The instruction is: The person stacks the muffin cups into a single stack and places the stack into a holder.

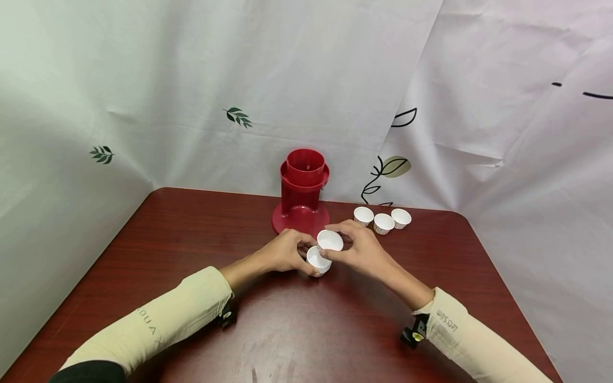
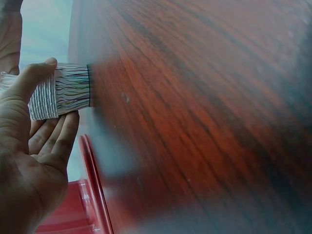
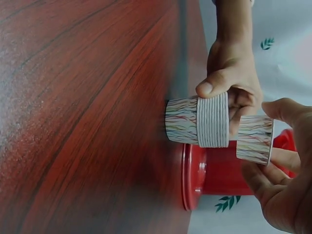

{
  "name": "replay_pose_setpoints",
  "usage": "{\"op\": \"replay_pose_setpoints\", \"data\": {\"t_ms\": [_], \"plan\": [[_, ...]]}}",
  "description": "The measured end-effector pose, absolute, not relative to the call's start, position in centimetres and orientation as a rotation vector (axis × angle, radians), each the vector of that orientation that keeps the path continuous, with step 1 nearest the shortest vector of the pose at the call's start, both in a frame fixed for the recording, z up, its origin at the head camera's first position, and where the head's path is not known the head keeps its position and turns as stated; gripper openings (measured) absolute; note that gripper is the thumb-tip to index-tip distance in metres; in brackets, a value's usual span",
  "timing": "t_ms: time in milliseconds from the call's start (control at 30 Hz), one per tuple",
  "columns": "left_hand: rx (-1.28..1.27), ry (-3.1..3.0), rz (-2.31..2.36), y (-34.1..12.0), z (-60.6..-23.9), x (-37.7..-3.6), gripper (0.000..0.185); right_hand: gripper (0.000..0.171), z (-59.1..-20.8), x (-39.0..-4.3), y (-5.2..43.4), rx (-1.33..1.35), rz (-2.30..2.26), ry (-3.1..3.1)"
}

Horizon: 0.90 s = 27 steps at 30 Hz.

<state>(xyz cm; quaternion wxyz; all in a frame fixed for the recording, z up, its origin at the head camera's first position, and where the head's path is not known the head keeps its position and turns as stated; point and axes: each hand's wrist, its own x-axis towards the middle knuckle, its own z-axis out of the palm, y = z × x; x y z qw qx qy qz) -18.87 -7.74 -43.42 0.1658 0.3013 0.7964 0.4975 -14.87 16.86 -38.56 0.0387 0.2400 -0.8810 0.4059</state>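
Note:
A stack of nested paper cups (image 3: 195,120), white inside with wavy coloured lines outside, stands on the table in front of a red plastic holder. My left hand (image 1: 289,251) grips the stack between thumb and fingers, near its ridged upper rims, as the left wrist view also shows. With my right hand (image 1: 356,247) I pinch a single paper cup (image 3: 255,139) by its rim. That cup hangs just above the stack's opening, a small gap between them in the right wrist view. Its mouth faces up.
Behind the hands rises the red holder (image 1: 300,202), a round base with an upright tube. Three loose paper cups (image 1: 383,223) sit together toward the table's back right. The brown wooden table (image 1: 306,324) meets a white patterned curtain (image 1: 306,80) at the rear.

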Motion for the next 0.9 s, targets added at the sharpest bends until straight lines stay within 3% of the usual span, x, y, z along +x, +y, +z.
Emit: {"op": "replay_pose_setpoints", "data": {"t_ms": [900], "plan": [[0.843, 2.221, 1.452, -7.78, -43.67, -18.79, 0.044, 0.068, -39.45, -14.37, 16.12, 0.807, 1.162, -2.788]]}}
